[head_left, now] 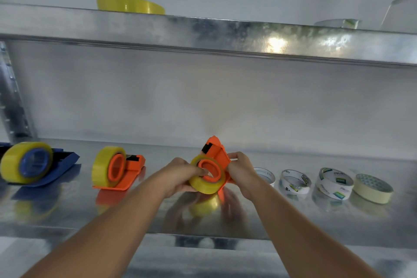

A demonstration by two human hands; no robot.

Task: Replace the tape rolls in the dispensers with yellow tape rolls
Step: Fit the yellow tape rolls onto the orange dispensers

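**A:** So what's going on at the shelf right now?

**B:** The person has both hands out over the middle of the lower metal shelf (67,216), holding an orange dispenser (217,153) up off the surface, tilted with its nose pointing up and back. The left hand (180,176) is curled around a yellow tape roll (206,184), with a fingertip in the orange hub. The right hand (242,174) grips the dispenser body from the right side, fingers wrapped around it.

**A:** Is the roll fully seated?

**B:** Can't tell from here. It's around the hub, that's all I can see.

**A:** And the other dispensers?

**B:** Two more stand on the same shelf, left of the hands. A second orange dispenser (133,169) with a yellow roll (102,169) on it is just left of the middle, and a blue dispenser (61,162) with its own yellow roll (15,162) is near the left edge.

**A:** Any other rolls?

**B:** A row of four toward the right end: three white printed rolls (293,184), the nearest partly hidden behind the right wrist, then a cream masking tape roll (373,189) lying flat at the far right. On the upper shelf (203,29), toward the left, there's a yellow stack of tape (129,4), a bit blurry.
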